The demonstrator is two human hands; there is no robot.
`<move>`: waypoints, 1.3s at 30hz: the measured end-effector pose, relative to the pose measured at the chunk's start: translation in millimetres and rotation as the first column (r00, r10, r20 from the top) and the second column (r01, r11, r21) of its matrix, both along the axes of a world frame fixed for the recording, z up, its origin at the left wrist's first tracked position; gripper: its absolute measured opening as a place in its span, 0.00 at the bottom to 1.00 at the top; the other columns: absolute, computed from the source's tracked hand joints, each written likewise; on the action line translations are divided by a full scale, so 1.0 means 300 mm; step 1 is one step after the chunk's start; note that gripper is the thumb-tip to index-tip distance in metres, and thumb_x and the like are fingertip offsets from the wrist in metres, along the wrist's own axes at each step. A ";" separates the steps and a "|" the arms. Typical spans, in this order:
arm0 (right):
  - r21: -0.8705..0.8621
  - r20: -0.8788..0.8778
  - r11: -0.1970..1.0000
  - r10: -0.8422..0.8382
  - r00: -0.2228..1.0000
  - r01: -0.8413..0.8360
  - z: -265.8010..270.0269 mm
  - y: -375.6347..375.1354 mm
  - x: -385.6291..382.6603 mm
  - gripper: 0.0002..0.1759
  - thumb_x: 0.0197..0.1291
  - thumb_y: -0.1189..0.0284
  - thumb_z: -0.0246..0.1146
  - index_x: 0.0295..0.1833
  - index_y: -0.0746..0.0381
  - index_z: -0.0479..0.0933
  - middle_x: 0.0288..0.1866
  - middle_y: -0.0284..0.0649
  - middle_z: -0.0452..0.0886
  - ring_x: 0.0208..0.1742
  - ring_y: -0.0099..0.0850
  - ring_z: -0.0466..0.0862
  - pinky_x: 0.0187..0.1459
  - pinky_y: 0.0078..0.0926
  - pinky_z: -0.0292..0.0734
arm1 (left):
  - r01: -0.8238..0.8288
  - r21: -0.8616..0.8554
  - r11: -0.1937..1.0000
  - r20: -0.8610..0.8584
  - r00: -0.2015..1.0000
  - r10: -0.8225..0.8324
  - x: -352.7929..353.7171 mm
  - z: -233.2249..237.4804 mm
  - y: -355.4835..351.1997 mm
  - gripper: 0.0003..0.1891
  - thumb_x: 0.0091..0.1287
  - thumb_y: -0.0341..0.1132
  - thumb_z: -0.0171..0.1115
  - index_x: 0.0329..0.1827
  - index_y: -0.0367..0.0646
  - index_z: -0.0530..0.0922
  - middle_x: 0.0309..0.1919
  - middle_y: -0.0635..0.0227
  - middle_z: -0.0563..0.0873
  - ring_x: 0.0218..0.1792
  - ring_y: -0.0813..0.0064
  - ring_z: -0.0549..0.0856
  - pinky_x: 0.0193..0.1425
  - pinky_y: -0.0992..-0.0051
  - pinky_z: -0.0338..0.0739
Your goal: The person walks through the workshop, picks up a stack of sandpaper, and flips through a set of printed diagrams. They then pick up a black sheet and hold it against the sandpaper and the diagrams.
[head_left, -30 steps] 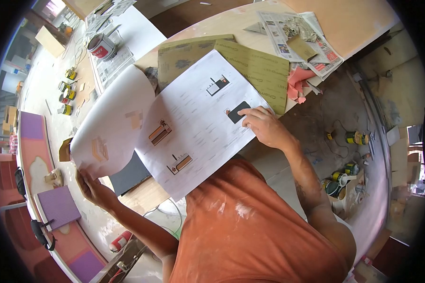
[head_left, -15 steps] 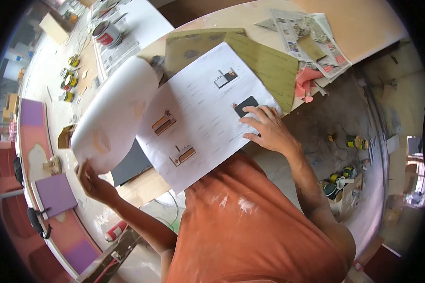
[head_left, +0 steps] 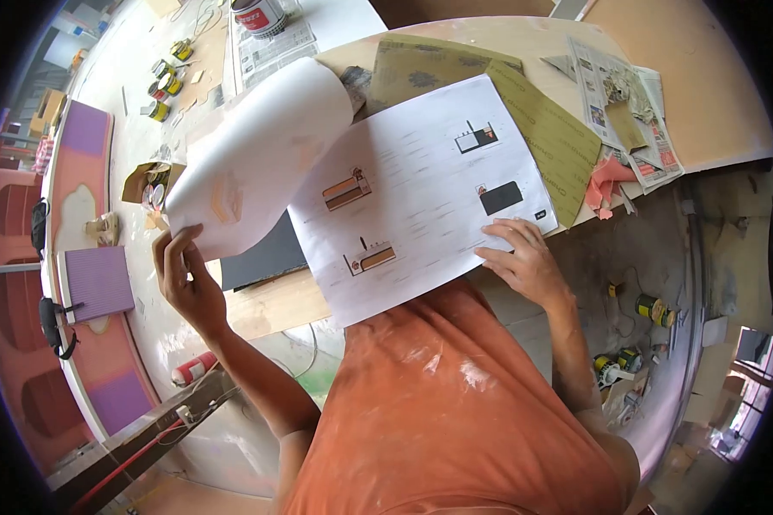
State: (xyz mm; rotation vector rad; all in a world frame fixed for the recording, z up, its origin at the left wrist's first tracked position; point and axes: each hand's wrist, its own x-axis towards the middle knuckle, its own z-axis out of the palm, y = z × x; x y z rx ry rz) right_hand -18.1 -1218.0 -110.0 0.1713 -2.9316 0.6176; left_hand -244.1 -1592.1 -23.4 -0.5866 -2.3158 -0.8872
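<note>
Large white printed sheets lie on the table before me. The lower sheet (head_left: pixel 421 184) shows small drawings of furniture in brown and black with blurred text lines. A second sheet (head_left: pixel 253 159) is lifted and curls up on the left. My left hand (head_left: pixel 187 279) pinches that lifted sheet at its near corner, fingers closed round the edge. My right hand (head_left: pixel 528 262) rests at the near right edge of the lower sheet, fingers stretched and apart, below a black drawn block. Under the papers, a dark flat sheet (head_left: pixel 266 255) partly shows.
Olive sandpaper sheets (head_left: pixel 558 142) lie behind the papers. Newspaper (head_left: pixel 593 94) with crumpled scraps and torn pink paper (head_left: pixel 608 182) are at the right. A paint can (head_left: pixel 259 17) stands at the top. Small tins (head_left: pixel 170 83) sit on the floor, left. A red cylinder (head_left: pixel 194 369) lies lower left.
My right hand has slid toward the near right corner of the sheet, uncovering the black drawing. My left hand still holds the curled sheet. The view has shifted left.
</note>
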 end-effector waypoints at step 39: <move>-0.091 -0.154 0.995 0.037 0.987 -0.052 -0.011 0.007 -0.056 0.07 0.51 0.77 0.69 0.35 0.62 0.79 0.31 0.37 0.78 0.35 0.36 0.79 0.39 0.33 0.74 | 0.061 -0.037 0.997 0.041 0.997 -0.059 0.044 -0.019 -0.023 0.13 0.64 0.16 0.56 0.42 0.42 0.85 0.40 0.63 0.82 0.42 0.69 0.83 0.43 0.73 0.75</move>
